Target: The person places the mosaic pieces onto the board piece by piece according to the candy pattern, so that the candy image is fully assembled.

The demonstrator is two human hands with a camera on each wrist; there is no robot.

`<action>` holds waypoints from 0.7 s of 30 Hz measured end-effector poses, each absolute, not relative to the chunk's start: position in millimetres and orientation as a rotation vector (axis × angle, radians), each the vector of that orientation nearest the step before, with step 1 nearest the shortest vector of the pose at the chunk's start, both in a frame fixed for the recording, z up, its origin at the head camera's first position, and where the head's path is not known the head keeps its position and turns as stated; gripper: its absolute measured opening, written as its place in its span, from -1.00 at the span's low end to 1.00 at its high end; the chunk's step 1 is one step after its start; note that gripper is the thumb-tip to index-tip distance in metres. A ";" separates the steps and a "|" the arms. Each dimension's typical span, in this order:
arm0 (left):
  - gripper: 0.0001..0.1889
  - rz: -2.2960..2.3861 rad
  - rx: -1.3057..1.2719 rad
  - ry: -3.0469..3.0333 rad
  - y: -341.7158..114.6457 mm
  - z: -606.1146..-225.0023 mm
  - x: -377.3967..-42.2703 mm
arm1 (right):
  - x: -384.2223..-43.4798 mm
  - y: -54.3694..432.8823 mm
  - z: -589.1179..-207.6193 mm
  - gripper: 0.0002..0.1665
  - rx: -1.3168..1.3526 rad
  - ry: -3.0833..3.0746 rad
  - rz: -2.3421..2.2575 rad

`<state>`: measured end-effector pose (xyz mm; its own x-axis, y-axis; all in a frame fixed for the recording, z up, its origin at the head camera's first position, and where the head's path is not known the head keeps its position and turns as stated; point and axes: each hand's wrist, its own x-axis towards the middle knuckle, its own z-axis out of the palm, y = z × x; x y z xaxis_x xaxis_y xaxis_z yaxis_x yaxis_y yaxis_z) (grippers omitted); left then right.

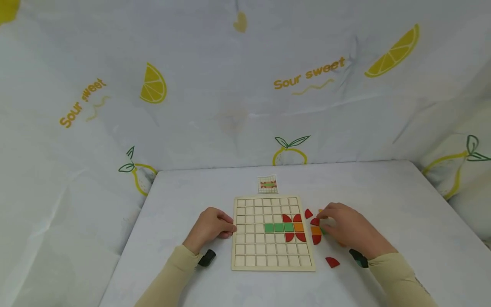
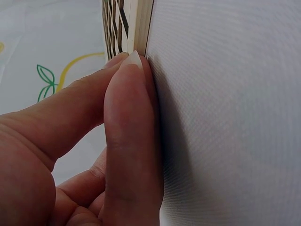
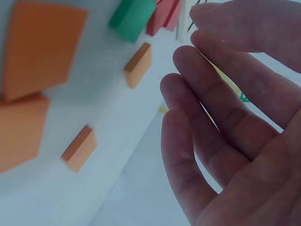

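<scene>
Lying against left hand (image 1: 212, 226), gridded board (image 1: 270, 238)

Screened-off work area, wider room type not determinable, creased white sheeting (image 1: 207, 123) hanging behind and along both sides, lemon prints (image 1: 395, 53) and "Sour sweet" lettering (image 1: 310, 73) showing on it, white-topped counter (image 1: 184, 192) standing before it.

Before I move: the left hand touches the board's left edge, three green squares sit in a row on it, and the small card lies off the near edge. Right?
No: the head view shows the small card beyond the far edge of the board. The left hand touches its left edge, and three green squares sit in a row.
</scene>
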<state>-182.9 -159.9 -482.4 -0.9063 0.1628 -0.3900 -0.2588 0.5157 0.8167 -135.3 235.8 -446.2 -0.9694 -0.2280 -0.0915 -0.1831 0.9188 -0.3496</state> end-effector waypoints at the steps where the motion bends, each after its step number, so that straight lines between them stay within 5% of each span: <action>1: -0.74 1.361 -0.080 2.340 -159.8 -482.1 -183.1 | -134.4 239.0 -446.8 -0.80 -0.295 2.938 -0.518; 21: -0.75 1.379 -0.056 2.330 -161.2 -484.1 -184.9 | -136.0 256.9 -466.1 -0.69 -0.239 2.871 -0.454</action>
<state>-184.9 -161.2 -484.1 -0.9067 0.1801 -0.3815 -0.2476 0.5048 0.8270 -136.0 256.9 -466.1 -0.9614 -0.1943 -0.1948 -0.1247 0.9389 -0.3209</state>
